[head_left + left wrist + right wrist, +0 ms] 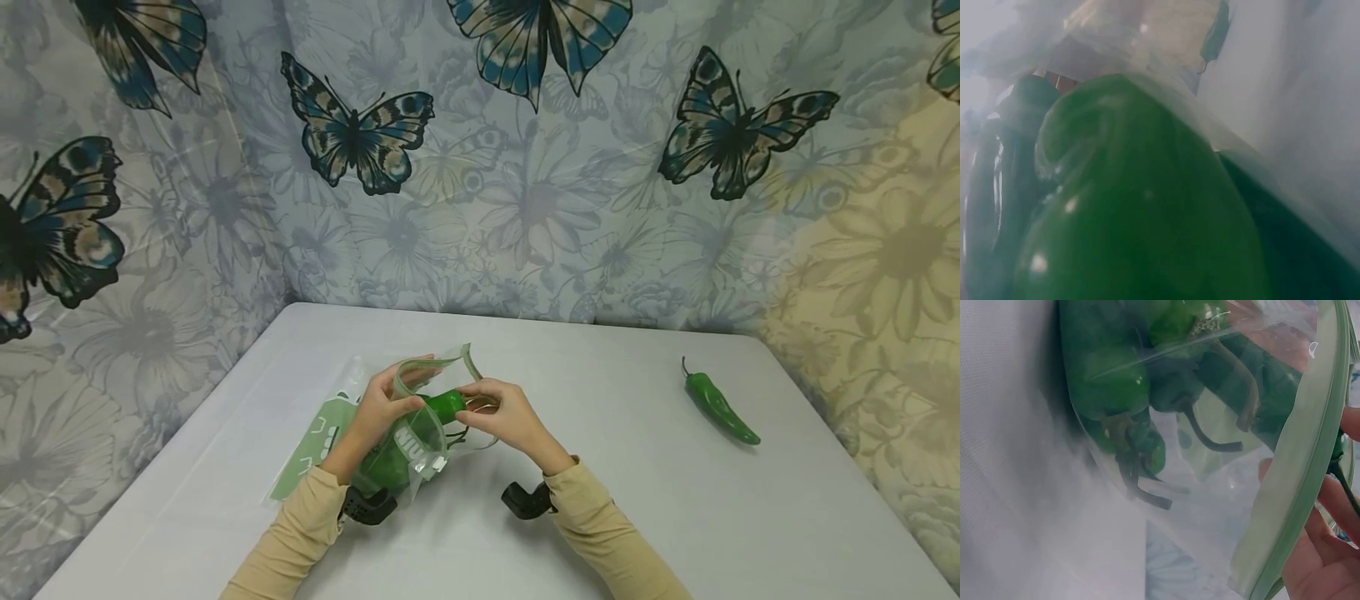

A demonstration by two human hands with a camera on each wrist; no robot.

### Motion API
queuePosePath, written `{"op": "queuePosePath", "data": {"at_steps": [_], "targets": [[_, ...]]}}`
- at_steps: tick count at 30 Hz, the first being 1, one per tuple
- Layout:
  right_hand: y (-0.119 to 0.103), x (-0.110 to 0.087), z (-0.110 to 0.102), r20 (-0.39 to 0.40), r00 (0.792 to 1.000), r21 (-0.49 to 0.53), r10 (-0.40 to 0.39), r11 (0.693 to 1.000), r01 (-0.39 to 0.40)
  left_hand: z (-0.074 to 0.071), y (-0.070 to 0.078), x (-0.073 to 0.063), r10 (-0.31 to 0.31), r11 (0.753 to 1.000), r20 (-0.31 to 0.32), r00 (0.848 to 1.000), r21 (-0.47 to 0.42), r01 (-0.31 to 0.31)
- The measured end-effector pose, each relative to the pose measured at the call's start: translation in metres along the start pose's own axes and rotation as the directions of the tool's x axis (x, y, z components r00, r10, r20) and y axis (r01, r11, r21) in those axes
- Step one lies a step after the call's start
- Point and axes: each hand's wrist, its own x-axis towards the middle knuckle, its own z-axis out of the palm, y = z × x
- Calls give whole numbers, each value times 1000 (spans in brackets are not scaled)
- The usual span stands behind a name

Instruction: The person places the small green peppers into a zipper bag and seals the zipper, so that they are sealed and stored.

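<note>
In the head view a clear zip bag (427,429) with a pale green zip rim stands tilted, its mouth toward the right. My left hand (382,408) grips the bag near its rim. At the mouth, my right hand (513,417) holds a green chili pepper (447,406) by its stem end, the rest of it inside the bag. Several green peppers (1110,381) with curved stems lie in the bag in the right wrist view. A large green pepper (1141,200) behind plastic fills much of the left wrist view.
One loose green chili pepper (720,408) lies on the white table (600,500) at the right. A flat green printed plastic panel (318,442) with white lettering lies left of the bag. Butterfly-patterned cloth (525,208) hangs behind the table.
</note>
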Motion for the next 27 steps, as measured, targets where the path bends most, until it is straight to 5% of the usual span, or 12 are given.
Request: {"op": "queuePosePath", "data": {"at_steps": [10,27], "targets": [[3,0,0,37,996,11,-76,997,75,0,-2,1,33,999,-8,999,6,-33],[0,-1,3,30,998,25,-48,999,47,1,0,1,40,999,-6,999,16,-40]]}}
